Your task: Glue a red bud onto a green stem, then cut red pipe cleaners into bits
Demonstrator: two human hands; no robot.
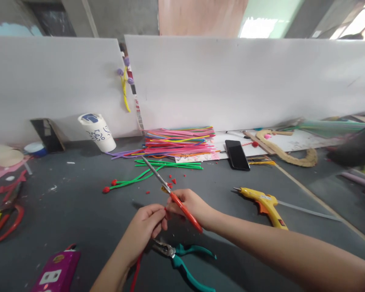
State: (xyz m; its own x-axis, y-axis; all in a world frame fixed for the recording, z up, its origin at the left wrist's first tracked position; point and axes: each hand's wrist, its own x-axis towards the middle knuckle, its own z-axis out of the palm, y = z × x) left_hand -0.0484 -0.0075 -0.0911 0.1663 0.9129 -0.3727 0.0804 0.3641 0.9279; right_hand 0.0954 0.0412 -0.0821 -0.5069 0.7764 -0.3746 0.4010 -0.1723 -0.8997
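Note:
My left hand (146,222) is closed in a pinch on a red pipe cleaner (136,272), whose tail hangs below the wrist. A small red tip shows at the fingertips. Close against it, my right hand (192,206) is closed around scissors (185,214) with an orange-red handle, their blades slanting up and to the left. Whether the right fingertips also touch the pipe cleaner is hard to see. Beneath both hands lie teal-handled pliers (178,259). Red scraps (174,181) are scattered past the scissors, near green stems (136,178) with red tips.
Colourful pipe cleaners (179,144) are piled at the back beside a black phone (237,155). A yellow glue gun (263,201) lies to the right. On the left are a white cup (97,133), another pair of scissors (10,219) and a purple power strip (59,269).

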